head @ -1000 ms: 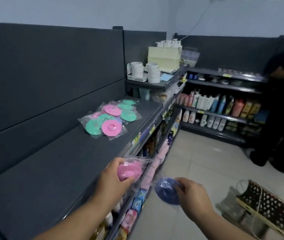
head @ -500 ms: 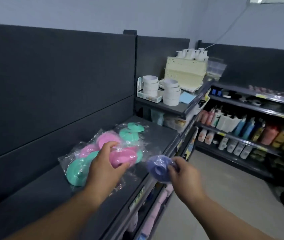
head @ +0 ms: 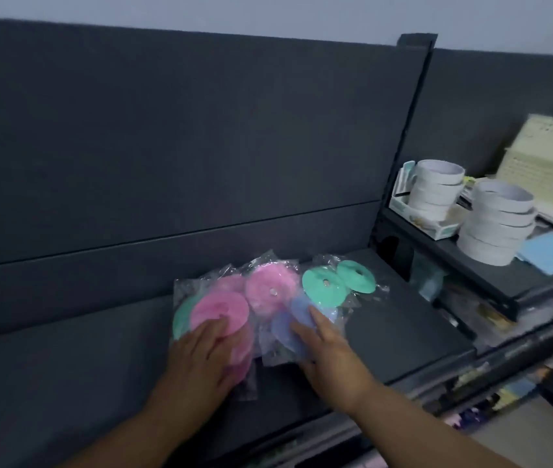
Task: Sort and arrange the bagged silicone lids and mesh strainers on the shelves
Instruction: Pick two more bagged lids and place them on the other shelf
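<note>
Head view: both hands lie flat on the bagged lids on the shelf.
Your left hand (head: 200, 359) presses the pink lid (head: 219, 312) with straight fingers (head: 214, 331); your right hand (head: 330, 358) does the same on the lilac lid (head: 297, 307). Neither grips anything. Two green lids (head: 324, 285) lie just beyond your right fingertips, and a second pink lid (head: 270, 290) lies between and beyond both hands. The bags overlap and look slippery, so I judge light, flat pressure best. Slide each bag by colour along the shelf (head: 403, 319) rather than pinching the film. No strainers show.
</note>
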Tool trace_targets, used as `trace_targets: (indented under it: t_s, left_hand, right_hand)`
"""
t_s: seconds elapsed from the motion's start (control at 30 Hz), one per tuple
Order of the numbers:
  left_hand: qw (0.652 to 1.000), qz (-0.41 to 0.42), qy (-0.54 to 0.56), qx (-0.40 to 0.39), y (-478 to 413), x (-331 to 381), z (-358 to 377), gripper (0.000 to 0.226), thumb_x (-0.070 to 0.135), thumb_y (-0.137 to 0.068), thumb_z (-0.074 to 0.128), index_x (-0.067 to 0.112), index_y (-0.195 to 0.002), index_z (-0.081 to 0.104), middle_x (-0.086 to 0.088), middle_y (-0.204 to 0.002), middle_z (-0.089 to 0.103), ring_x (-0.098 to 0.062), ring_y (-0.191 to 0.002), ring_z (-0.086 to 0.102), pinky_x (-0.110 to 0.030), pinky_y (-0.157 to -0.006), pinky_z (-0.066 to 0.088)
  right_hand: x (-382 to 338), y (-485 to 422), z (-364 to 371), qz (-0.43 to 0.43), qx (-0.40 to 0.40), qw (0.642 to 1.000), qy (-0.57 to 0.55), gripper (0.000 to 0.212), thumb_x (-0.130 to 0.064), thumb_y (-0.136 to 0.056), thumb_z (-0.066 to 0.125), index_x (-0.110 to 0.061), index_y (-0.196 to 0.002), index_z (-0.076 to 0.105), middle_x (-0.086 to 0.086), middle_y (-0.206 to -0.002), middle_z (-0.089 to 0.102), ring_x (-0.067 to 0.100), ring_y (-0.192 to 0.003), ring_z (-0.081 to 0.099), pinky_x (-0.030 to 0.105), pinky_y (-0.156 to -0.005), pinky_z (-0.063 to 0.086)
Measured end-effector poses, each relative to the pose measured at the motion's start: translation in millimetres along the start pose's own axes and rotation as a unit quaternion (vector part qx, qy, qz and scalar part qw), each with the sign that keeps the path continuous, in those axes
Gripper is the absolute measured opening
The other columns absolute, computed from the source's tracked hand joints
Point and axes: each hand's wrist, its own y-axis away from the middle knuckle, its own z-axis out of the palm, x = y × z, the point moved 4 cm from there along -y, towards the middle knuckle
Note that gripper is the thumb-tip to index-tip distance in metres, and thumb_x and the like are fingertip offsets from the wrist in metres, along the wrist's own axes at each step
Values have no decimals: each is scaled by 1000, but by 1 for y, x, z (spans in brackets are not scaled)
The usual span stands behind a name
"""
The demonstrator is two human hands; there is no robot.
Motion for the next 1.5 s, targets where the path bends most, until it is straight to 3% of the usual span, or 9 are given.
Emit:
trace_targets:
  t_s: [0.17, 0.3, 0.47, 0.6, 0.7, 0.9, 1.17, 1.33, 1.5]
  left_hand:
    - [988, -70, -97, -97, 10, 12, 5, 80, 72, -71, 41, 28, -137, 40, -4, -146, 39, -30, -131, 30, -49, -94, 43]
    - [986, -129, -86, -69, 19, 11, -8, 80, 79, -74, 32, 35, -141, 30, -3, -150, 26, -34, -134, 30, -49, -101, 36]
    - [985, -138, -58, -90, 47, 5, -25, 73, 76, -83, 18, 32, -138, 37, -4, -142, 42, -29, -127, 43, -42, -102, 41]
    - [976, -185, -43, -112, 83, -19, -50, 68, 70, -77, 31, 28, -123, 57, -6, -132, 55, -26, -114, 59, -36, -92, 48]
    - [964, -237, -61, -105, 135, -59, -80, 69, 66, -85, 33, 30, -144, 32, 1, -154, 22, -19, -139, 27, -30, -113, 24]
    - [923, -369, -64, -85, 299, -156, -165, 79, 68, -74, 43, 31, -143, 34, 2, -150, 31, -20, -135, 33, -30, -111, 29]
    - [827, -532, -126, -132, 537, -232, -258, 71, 59, -80, 53, 30, -141, 32, 4, -144, 37, -21, -130, 39, -35, -104, 36]
    - [788, -594, -97, -132, 617, -260, -276, 71, 59, -82, 50, 31, -143, 27, 5, -144, 34, -19, -129, 39, -34, -102, 38]
    - [807, -578, -101, -71, 598, -298, -289, 68, 54, -86, 50, 29, -145, 26, 5, -145, 35, -18, -131, 37, -32, -104, 37]
  right_hand:
    - [5, -8, 8, -49, -15, 999, 16, 74, -63, -82, 55, -42, -146, 25, -1, -159, -15, 23, -147, -9, 34, -118, 4]
    - [-4, -2, -5, -61, 101, 993, -6, 58, -75, -68, 46, -43, -112, 62, 3, -153, 30, 28, -138, 30, 43, -112, 31]
    - [-43, 9, -18, -114, 189, 975, 30, 33, -62, -73, 51, -38, -81, 72, -4, -120, 63, 23, -107, 61, 40, -85, 49]
    - [-96, 11, 1, -146, 132, 980, 15, 27, -51, -74, 53, -33, -83, 72, -7, -104, 67, 21, -91, 65, 36, -75, 53]
    - [-156, 20, 28, -187, 78, 979, 24, 30, -49, -75, 51, -31, -91, 70, -10, -94, 66, 17, -82, 65, 30, -69, 53]
    - [-318, 52, 110, -261, -50, 960, 95, 63, -61, -87, 42, -30, -141, 38, -7, -142, 44, 16, -129, 42, 31, -109, 32]
    - [-529, 124, 238, -368, -185, 901, 135, 71, -63, -88, 44, -30, -148, 24, -4, -150, 32, 19, -134, 34, 36, -111, 31]
    - [-592, 128, 267, -378, -172, 902, 114, 64, -59, -89, 46, -30, -144, 32, -4, -144, 39, 18, -128, 40, 33, -104, 36]
    - [-619, 76, 273, -323, -112, 938, 58, 50, -50, -89, 51, -30, -135, 45, -2, -140, 43, 20, -121, 48, 31, -96, 44]
